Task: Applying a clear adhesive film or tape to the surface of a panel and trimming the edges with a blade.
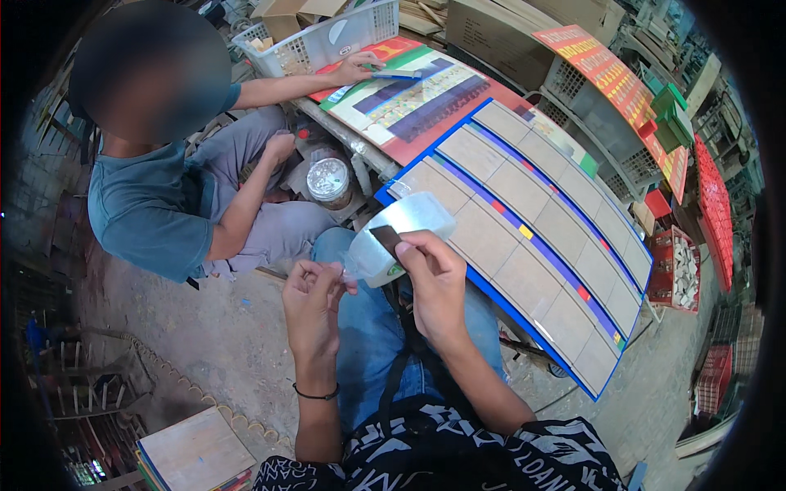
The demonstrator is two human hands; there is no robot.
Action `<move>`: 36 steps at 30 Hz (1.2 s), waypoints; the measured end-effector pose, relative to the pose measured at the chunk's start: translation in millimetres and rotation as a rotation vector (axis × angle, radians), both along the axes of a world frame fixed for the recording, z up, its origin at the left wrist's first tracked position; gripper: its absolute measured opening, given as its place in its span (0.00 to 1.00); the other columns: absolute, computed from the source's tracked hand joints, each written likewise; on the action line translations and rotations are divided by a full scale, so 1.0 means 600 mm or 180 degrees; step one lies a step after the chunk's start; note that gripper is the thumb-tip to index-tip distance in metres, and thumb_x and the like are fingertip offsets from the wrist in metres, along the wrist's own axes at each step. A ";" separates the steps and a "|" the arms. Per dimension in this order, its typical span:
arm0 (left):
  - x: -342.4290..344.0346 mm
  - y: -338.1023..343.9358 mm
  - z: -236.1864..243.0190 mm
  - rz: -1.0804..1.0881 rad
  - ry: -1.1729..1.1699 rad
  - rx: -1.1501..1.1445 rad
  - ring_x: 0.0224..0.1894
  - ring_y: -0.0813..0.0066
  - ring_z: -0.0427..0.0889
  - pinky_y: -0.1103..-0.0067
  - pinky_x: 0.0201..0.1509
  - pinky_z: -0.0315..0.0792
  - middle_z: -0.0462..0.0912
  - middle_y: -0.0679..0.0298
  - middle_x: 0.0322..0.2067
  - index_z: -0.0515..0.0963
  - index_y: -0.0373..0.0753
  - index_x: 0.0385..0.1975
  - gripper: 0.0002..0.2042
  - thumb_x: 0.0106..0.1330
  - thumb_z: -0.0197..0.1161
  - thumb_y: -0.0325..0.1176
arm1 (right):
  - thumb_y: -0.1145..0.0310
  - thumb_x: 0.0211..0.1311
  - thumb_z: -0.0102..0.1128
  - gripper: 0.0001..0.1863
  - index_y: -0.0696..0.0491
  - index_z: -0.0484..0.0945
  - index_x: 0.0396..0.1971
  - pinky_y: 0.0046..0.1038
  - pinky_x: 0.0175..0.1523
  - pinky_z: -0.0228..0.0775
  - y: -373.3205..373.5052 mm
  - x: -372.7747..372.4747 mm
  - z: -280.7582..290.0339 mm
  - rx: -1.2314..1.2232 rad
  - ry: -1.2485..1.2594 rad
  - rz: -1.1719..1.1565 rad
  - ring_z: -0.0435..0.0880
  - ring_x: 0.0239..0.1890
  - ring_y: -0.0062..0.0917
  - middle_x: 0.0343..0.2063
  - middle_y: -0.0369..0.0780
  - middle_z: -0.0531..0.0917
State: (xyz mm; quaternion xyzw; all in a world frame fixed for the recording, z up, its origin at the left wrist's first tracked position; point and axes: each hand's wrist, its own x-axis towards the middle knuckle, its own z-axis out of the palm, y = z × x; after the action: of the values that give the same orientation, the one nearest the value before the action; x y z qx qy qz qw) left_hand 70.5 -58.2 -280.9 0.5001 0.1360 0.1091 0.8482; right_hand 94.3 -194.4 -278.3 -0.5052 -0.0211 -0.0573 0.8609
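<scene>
My right hand grips a wide roll of clear packing tape above my lap. A small dark flat piece sits between its thumb and the roll; I cannot make out its kind. With fingers pinched, my left hand holds the loose end of the tape beside the roll. Just beyond and to the right lies a blue-edged board with rows of beige squares. Purple strips with small red and yellow patches run between the rows.
A co-worker sits at the left, one hand on a colourful printed board. Between us stands a clear lidded tub. A white plastic crate is at the back, a red crate at the right, stacked boards lower left.
</scene>
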 end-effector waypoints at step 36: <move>-0.068 0.075 -0.031 -0.0371 0.1217 0.1379 0.24 0.81 0.74 0.85 0.27 0.67 0.76 0.64 0.21 0.76 0.30 0.27 0.07 0.61 0.57 0.28 | 0.75 0.56 0.57 0.08 0.62 0.77 0.35 0.15 0.36 0.64 0.045 -0.031 -0.087 -0.0111 0.0543 0.0779 0.74 0.32 0.13 0.29 0.33 0.79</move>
State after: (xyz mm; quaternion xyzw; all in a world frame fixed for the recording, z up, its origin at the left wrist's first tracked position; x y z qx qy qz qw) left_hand 29.7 -13.3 -299.2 0.6880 0.2380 -0.0095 0.6855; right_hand 76.0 -167.4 -330.5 -0.5168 -0.0104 0.0915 0.8512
